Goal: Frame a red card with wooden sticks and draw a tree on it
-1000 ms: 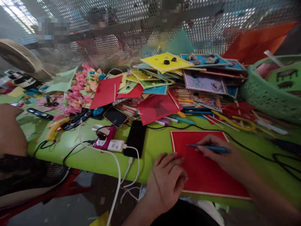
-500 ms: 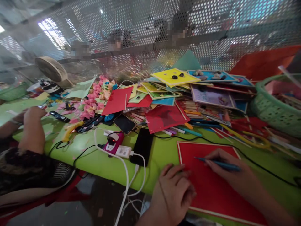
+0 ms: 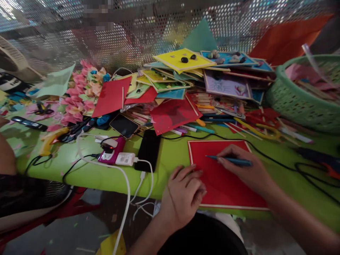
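A red card (image 3: 225, 177) edged with thin pale wooden strips lies flat on the green tabletop (image 3: 170, 152). My right hand (image 3: 239, 164) is closed around a slim blue pen (image 3: 239, 161), whose pointed end aims left over the upper part of the card. Whether its tip touches the surface is unclear. On the card's left edge rests my left hand (image 3: 184, 196), fingers loosely bent and slightly apart, with nothing seen in them.
Behind the card are piled framed cards (image 3: 186, 60), red sheets and sticks. A green basket (image 3: 297, 95) stands right. Left are a black phone (image 3: 148, 150), a purple power strip (image 3: 111, 152), white cables and a yellow glue gun (image 3: 51, 141). Another person's arm (image 3: 6, 152) shows far left.
My view has tilted down and shifted right, so things appear higher and further left. Both hands keep their places on the card, and the pen stays in my right hand.
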Action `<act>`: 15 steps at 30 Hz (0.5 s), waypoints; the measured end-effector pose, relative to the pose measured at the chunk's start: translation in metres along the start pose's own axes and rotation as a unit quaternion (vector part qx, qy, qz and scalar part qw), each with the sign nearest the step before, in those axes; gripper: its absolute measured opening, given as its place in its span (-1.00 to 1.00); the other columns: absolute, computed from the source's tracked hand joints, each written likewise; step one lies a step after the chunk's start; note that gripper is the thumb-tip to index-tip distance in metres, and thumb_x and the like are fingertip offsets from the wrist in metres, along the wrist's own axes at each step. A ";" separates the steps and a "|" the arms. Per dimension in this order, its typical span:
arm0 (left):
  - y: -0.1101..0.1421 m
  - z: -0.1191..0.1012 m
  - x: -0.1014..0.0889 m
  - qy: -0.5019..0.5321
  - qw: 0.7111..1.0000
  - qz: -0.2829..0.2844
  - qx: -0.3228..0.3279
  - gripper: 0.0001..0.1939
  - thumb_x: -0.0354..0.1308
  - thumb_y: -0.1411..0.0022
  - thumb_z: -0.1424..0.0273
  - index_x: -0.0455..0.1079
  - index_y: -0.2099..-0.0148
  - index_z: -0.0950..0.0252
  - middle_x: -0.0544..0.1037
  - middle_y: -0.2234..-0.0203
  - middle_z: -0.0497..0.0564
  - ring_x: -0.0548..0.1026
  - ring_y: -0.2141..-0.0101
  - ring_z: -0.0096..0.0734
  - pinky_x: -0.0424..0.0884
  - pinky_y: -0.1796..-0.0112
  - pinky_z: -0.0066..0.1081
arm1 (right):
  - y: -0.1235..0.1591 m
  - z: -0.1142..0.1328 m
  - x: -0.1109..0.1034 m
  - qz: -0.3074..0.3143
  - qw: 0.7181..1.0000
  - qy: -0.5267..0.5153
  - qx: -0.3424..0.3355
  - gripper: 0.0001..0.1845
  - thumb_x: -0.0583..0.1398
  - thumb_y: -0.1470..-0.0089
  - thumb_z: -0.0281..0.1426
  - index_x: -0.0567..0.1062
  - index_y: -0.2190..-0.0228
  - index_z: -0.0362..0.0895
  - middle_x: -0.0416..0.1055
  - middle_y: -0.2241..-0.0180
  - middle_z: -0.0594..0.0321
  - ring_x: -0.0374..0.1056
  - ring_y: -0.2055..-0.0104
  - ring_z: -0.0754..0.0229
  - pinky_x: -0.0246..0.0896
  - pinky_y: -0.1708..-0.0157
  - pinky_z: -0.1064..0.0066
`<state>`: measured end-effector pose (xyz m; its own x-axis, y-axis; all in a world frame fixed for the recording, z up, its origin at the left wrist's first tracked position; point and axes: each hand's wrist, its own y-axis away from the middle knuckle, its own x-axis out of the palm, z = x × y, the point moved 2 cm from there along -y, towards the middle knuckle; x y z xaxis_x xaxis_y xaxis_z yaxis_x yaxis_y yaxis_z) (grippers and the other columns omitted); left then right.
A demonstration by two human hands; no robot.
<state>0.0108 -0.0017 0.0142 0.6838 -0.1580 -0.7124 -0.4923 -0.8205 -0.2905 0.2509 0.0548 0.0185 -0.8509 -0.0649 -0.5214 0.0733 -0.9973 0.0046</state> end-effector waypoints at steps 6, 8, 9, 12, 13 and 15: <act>-0.001 0.000 -0.001 -0.005 1.000 0.002 0.006 -0.90 0.11 -0.48 0.43 0.45 0.10 0.19 0.65 -0.13 0.02 0.48 -0.25 -0.17 0.33 -0.27 -0.03 | 0.001 0.001 -0.001 0.000 1.000 -0.003 0.003 -0.79 0.30 -0.17 -0.13 0.58 0.35 0.01 0.55 0.40 0.28 0.39 0.37 0.13 0.25 0.36 0.30; -0.001 0.000 -0.001 -0.009 1.000 0.003 0.007 -0.90 0.11 -0.48 0.43 0.45 0.10 0.19 0.65 -0.12 0.03 0.48 -0.25 -0.16 0.33 -0.27 -0.03 | 0.001 0.003 -0.001 0.000 1.000 -0.007 -0.001 -0.80 0.30 -0.17 -0.14 0.58 0.35 0.01 0.54 0.41 0.28 0.39 0.38 0.15 0.25 0.37 0.31; -0.001 0.000 -0.001 -0.010 1.000 0.001 0.008 -0.90 0.11 -0.48 0.43 0.46 0.10 0.19 0.65 -0.12 0.03 0.49 -0.25 -0.17 0.33 -0.27 -0.03 | 0.001 0.004 -0.001 0.000 1.000 -0.007 -0.005 -0.80 0.30 -0.18 -0.14 0.58 0.36 0.01 0.54 0.41 0.28 0.39 0.38 0.15 0.25 0.37 0.32; -0.001 0.000 0.000 -0.010 1.000 -0.010 0.016 -0.91 0.12 -0.47 0.43 0.45 0.10 0.19 0.66 -0.11 0.02 0.49 -0.24 -0.18 0.33 -0.26 -0.05 | 0.001 0.006 -0.001 -0.001 1.000 -0.008 -0.016 -0.79 0.30 -0.19 -0.15 0.57 0.36 -0.01 0.53 0.42 0.28 0.38 0.38 0.15 0.25 0.36 0.32; -0.001 0.000 0.000 -0.010 1.000 -0.012 0.017 -0.92 0.12 -0.47 0.43 0.45 0.10 0.19 0.66 -0.11 0.01 0.49 -0.24 -0.18 0.33 -0.26 -0.05 | 0.001 0.007 -0.002 -0.003 1.000 -0.009 -0.018 -0.79 0.30 -0.19 -0.15 0.57 0.37 -0.01 0.52 0.42 0.28 0.38 0.38 0.15 0.25 0.37 0.32; -0.001 0.000 0.000 -0.011 1.000 -0.014 0.018 -0.92 0.12 -0.48 0.43 0.43 0.11 0.20 0.66 -0.11 0.00 0.49 -0.24 -0.19 0.32 -0.25 -0.06 | 0.001 0.008 -0.002 -0.006 1.000 -0.011 -0.021 -0.80 0.29 -0.19 -0.17 0.56 0.38 -0.01 0.52 0.44 0.29 0.37 0.40 0.16 0.25 0.38 0.32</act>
<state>0.0115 -0.0007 0.0143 0.6866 -0.1228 -0.7166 -0.4920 -0.8041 -0.3336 0.2482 0.0538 0.0265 -0.8633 -0.0548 -0.5017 0.0850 -0.9957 -0.0375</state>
